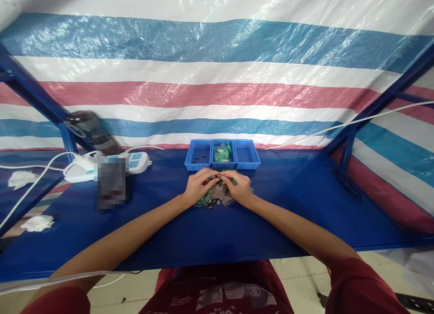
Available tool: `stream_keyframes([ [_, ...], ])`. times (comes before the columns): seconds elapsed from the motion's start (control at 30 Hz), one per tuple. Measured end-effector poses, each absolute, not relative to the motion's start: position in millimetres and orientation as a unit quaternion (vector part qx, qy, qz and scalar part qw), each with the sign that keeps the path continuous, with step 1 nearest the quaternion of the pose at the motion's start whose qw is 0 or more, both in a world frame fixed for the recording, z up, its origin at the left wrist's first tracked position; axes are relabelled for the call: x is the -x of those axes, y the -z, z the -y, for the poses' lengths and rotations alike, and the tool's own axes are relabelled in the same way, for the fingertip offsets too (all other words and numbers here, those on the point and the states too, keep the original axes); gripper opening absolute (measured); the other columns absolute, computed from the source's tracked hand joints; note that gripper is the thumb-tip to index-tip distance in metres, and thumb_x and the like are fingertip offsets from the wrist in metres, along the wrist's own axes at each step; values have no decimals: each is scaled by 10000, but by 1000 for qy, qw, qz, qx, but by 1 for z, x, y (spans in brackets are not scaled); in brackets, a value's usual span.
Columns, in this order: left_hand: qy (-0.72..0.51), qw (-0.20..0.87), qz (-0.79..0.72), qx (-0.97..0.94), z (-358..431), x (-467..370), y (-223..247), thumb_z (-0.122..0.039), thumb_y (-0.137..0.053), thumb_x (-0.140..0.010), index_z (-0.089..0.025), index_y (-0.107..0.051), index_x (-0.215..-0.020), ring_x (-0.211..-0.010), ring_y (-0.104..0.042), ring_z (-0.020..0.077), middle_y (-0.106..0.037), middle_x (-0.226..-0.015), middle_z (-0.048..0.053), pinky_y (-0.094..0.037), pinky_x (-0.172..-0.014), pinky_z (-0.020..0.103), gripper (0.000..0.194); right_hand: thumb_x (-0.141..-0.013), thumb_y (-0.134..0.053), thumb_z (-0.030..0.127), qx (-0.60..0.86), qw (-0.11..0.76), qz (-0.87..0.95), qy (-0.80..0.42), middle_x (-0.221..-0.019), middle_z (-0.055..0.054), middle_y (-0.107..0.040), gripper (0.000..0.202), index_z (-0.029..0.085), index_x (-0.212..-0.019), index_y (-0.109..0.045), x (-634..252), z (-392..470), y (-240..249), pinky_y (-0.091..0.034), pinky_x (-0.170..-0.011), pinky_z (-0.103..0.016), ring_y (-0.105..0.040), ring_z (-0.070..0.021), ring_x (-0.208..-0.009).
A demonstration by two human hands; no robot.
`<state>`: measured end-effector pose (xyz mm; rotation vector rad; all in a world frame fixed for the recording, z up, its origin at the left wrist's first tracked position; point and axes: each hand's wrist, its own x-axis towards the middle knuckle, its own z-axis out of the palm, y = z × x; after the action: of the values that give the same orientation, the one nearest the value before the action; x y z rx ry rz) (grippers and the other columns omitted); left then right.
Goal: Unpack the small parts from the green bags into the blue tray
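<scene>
My left hand and my right hand come together at the middle of the table, over a heap of small dark metal parts that look like screws. Thumbs and fingertips of both hands are pinched close to each other. Whatever lies between them is too small to make out. Under and around the hands spread green and clear plastic bags, partly covered by my fingers. Just beyond stand three joined blue bins: the left bin has a few screws, the middle bin has green plastic packets.
The right blue bin completes the row. On the left of the blue table are a white power strip, a blurred-out dark object and a dark bottle. Crumpled white tissue lies far left, black cord far right.
</scene>
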<state>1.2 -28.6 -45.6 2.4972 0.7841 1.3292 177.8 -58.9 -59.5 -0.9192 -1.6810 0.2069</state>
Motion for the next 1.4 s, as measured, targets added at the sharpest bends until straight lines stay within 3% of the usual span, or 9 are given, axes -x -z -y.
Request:
stream_keyframes([
  [0.47,-448,92,-270,-847,28,1,46,-278,-519,-920,-178,-646,-1036,-711,-623,121,-684,-920,66,-507,-627,224,200,-908,-528,242,373,573,726,-78,-828,-60,-688,127,186,-901,-641,-177,58,57,-524,-651,-267,-634,-147,-697],
  [0.7,-444,100,-272,-848,28,1,46,-278,-555,-901,-178,-642,-1042,-572,-551,80,-676,-914,60,-479,-563,207,193,-915,-514,247,372,568,729,-85,-808,-61,-653,123,191,-907,-624,-178,58,55,-520,-624,-271,-608,-146,-682],
  [1.4,-471,100,-287,-828,31,1,45,-253,-555,-891,-181,-643,-1011,-502,-525,48,-687,-989,61,-486,-523,184,166,-918,-484,255,376,556,736,-83,-837,-72,-652,159,190,-901,-628,-179,59,55,-518,-647,-282,-608,-154,-704],
])
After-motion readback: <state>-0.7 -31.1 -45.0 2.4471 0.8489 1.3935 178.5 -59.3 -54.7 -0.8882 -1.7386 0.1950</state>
